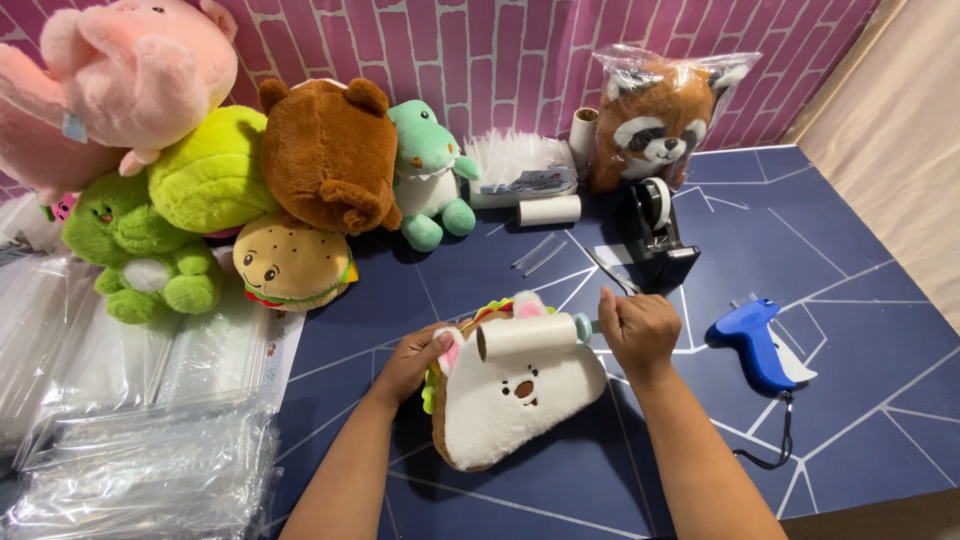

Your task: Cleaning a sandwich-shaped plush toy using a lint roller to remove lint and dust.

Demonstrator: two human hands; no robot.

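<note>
Seen from 1 head-worn camera, the view looks steeply down and forward over a dark blue worktop [860, 400], close enough that both forearms enter from the bottom edge and the left hand [415, 360] and right hand [638, 328] sit near the centre. The lens faces a pink brick-patterned wall [520, 60] at the far side, which fills the top of the frame. The worktop's right edge runs diagonally at upper right; stacked clear bags [130, 440] crowd the lower left. No 2nd view overlaps.
</note>
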